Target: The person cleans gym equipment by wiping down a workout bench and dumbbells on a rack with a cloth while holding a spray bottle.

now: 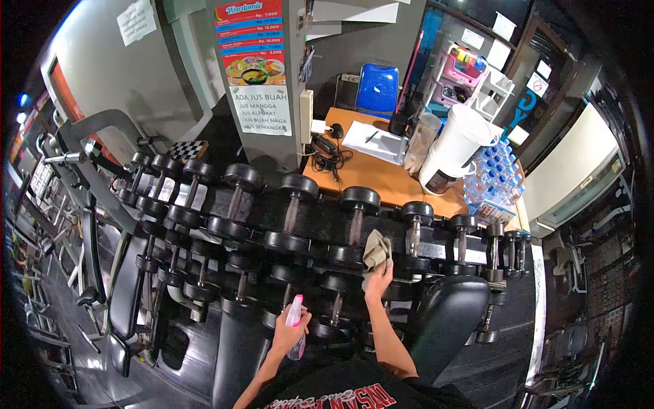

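Observation:
My left hand (290, 332) is wrapped round a clear spray bottle (295, 312) with a pink and white top, held low in front of the lower dumbbell row. In my right hand (379, 281) is a crumpled beige cloth (377, 251), gripped at its lower edge. The cloth is beside a black dumbbell (357, 225) on the upper row of the rack; whether they touch I cannot tell. Another dumbbell (416, 235) lies just right of the cloth.
Behind the rack is a wooden desk (354, 176) with a white bucket (453, 146), water bottles (497, 174) and cables. A padded black bench (449, 313) stands near my right arm. Gym machines (88, 204) are at the left.

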### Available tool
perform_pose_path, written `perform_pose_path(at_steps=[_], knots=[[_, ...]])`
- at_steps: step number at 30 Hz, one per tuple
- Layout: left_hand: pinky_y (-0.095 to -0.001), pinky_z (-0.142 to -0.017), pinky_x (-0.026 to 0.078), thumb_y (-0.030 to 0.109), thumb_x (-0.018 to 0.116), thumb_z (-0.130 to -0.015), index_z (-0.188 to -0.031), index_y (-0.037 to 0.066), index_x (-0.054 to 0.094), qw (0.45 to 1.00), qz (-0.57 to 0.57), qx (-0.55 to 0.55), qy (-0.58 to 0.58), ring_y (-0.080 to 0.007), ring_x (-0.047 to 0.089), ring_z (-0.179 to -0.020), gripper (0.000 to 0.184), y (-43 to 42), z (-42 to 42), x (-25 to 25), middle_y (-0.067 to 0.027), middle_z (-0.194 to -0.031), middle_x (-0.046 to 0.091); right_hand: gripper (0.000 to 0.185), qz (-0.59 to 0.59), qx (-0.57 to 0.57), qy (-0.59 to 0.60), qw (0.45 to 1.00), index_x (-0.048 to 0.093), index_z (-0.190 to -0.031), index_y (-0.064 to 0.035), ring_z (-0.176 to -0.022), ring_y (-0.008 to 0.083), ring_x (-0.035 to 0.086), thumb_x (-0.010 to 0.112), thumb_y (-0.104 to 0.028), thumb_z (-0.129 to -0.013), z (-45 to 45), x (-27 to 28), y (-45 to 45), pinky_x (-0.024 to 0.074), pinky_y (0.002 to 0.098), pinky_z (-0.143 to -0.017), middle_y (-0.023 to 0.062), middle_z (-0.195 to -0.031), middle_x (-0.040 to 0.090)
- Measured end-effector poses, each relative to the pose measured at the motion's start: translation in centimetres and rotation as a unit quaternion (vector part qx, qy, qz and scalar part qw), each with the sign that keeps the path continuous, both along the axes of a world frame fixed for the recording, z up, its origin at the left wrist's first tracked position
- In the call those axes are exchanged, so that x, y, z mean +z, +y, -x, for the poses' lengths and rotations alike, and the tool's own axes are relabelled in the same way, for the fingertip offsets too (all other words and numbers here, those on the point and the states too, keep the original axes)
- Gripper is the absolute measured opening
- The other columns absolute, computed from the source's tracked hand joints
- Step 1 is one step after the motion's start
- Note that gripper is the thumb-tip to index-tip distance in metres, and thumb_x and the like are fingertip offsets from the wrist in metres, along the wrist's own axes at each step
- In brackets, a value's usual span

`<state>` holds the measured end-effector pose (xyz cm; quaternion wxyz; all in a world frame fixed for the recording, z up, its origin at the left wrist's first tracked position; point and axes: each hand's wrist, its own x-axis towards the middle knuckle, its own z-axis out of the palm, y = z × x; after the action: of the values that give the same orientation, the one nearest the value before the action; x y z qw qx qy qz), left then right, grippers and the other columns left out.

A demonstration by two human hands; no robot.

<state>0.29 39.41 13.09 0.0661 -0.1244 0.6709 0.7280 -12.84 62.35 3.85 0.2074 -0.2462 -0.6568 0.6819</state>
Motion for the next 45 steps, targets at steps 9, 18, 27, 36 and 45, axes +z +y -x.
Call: perform_pose_path(at_steps=[9, 18, 27, 36, 45], knots=[[-0.0263, -0.047, 0.049, 0.004, 0.063, -0.085, -0.097, 0.0, 0.054, 0.999, 0.032, -0.01, -0.008, -0.0115, 0.058, -0.053, 0.016, -0.2, 0.0, -0.3, -0.0055, -0.08, 0.058, 0.029, -0.622, 0.257, 0.093, 0.734, 0.063, -0.107, -0.0157, -0.115, 0.0226, 0.052, 0.064, -0.013, -0.079, 3.0, 6.5, -3.5, 0.0329, 0.0432, -0.101, 0.0026, -0.118, 0.06], [-0.025, -0.048, 0.045, 0.008, 0.067, -0.083, -0.097, 0.0, 0.056, 1.0, 0.007, -0.001, -0.03, -0.0097, 0.055, -0.052, 0.019, 0.6, 0.2, 0.8, -0.0039, -0.077, 0.059, 0.02, -0.843, 0.396, -0.024, 0.363, 0.073, -0.089, -0.0148, -0.102, 0.0269, 0.056, 0.056, -0.02, -0.081, 5.8, 1.1, -10.7, 0.0354, 0.0441, -0.094, 0.0043, -0.097, 0.067], [-0.0242, -0.048, 0.045, 0.008, 0.067, -0.084, -0.098, 0.001, 0.057, 1.0, 0.01, 0.011, -0.002, -0.0089, 0.056, -0.052, 0.018, 0.7, 0.2, 0.5, -0.0031, -0.077, 0.059, 0.021, -0.709, 0.444, 0.099, 0.539, 0.069, -0.096, -0.0147, -0.104, 0.0219, 0.056, 0.058, -0.015, -0.077, 4.6, 4.8, -6.7, 0.033, 0.0405, -0.101, 0.0036, -0.096, 0.066], [-0.0247, -0.048, 0.046, 0.007, 0.067, -0.083, -0.097, 0.001, 0.058, 1.0, 0.01, -0.007, 0.0, -0.0087, 0.056, -0.054, 0.018, 0.7, 0.0, 0.0, -0.0038, -0.076, 0.059, 0.044, -0.397, 0.158, 0.117, 0.897, 0.059, -0.121, -0.0101, -0.106, 0.0275, 0.058, 0.054, 0.004, -0.08, -0.6, 2.8, -1.2, 0.0409, 0.0416, -0.096, 0.0093, -0.118, 0.061], [-0.0286, -0.047, 0.046, 0.015, 0.066, -0.084, -0.093, 0.001, 0.058, 0.994, 0.082, -0.062, -0.039, -0.012, 0.058, -0.051, 0.019, 0.8, 0.6, -4.1, -0.0056, -0.066, 0.059, 0.051, -0.112, -0.023, -0.199, 0.973, 0.049, -0.126, 0.0046, -0.119, 0.0331, 0.048, 0.055, -0.033, -0.092, -10.3, -7.9, 3.3, 0.0385, 0.0386, -0.096, 0.0217, -0.129, 0.05]])
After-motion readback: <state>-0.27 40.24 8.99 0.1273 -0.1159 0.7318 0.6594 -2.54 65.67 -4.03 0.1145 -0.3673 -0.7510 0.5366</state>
